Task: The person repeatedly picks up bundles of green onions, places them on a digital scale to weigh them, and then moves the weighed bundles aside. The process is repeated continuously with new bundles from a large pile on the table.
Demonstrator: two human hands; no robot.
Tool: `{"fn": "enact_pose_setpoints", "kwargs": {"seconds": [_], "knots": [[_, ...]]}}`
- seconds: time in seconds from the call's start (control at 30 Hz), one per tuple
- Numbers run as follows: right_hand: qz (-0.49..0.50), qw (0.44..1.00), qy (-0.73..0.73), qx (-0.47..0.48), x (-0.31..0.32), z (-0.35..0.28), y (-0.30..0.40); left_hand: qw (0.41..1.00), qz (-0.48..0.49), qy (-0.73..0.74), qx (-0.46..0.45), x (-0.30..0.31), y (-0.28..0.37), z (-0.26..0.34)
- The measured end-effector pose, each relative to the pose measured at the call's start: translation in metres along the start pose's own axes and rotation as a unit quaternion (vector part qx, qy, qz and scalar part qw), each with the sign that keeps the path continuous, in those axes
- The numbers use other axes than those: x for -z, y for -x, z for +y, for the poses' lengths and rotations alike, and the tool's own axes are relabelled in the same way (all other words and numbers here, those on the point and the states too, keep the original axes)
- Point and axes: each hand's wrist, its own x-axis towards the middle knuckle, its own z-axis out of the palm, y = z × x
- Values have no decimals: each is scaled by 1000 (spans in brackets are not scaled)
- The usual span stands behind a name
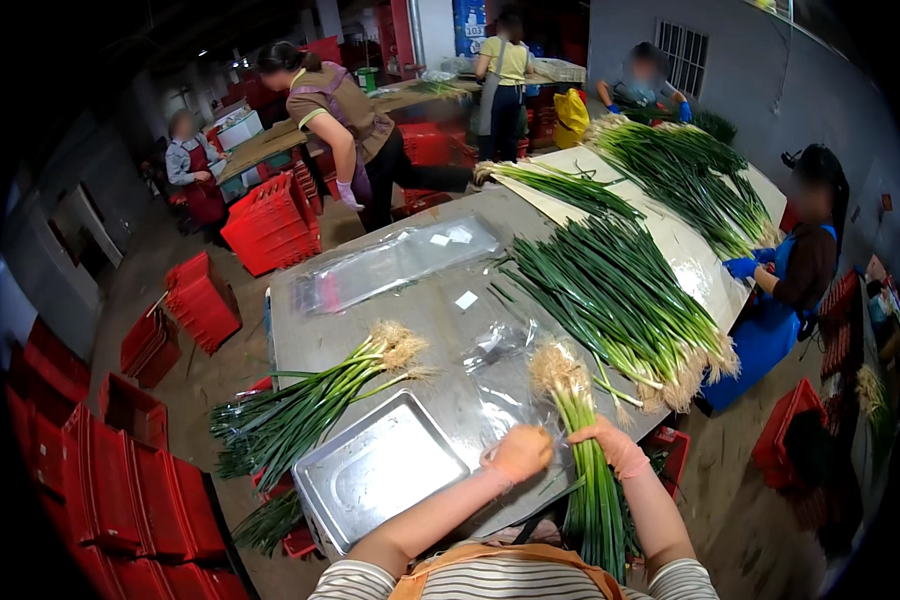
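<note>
My right hand (607,442), in a thin orange glove, grips a bundle of green onions (576,420) by its pale stems, roots pointing away from me and leaves hanging over the near table edge. Just left of it my left hand (521,451), gloved alike, is curled at a clear plastic bag (499,401); its fingertips are hidden. A metal tray (382,469) lies left of my left hand. Beyond the tray is a smaller bunch of green onions (330,390). A large pile of green onions (607,292) spreads at the right.
Flat clear plastic bags (405,262) lie at the table's far left, near a white label (466,300). Red crates (120,487) stand at the left and under the table. A co-worker in a blue apron (802,240) stands at the right; other people work farther back.
</note>
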Motion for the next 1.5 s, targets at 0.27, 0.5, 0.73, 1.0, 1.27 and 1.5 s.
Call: {"fn": "enact_pose_setpoints", "kwargs": {"seconds": [0.27, 0.5, 0.73, 1.0, 1.27, 1.5], "knots": [[15, 999, 7, 27, -20, -63, 35, 926, 86, 357, 85, 15, 16, -23], [-18, 998, 32, 56, -29, -61, 54, 857, 216, 266, 385, -6, -63, -130], [114, 986, -29, 117, -43, -85, 100, 883, 187, 106, 417, 28, -55, -161], [164, 926, -63, 333, -18, -100, 129, 844, 80, 62, 527, 58, -10, -219], [51, 964, 130, 224, -83, -126, 82, 917, 36, 394, -52, 59, -15, -8], [-108, 954, -122, 252, -174, -127, 33, 735, 168, 644, 128, 105, 10, 59]]}}
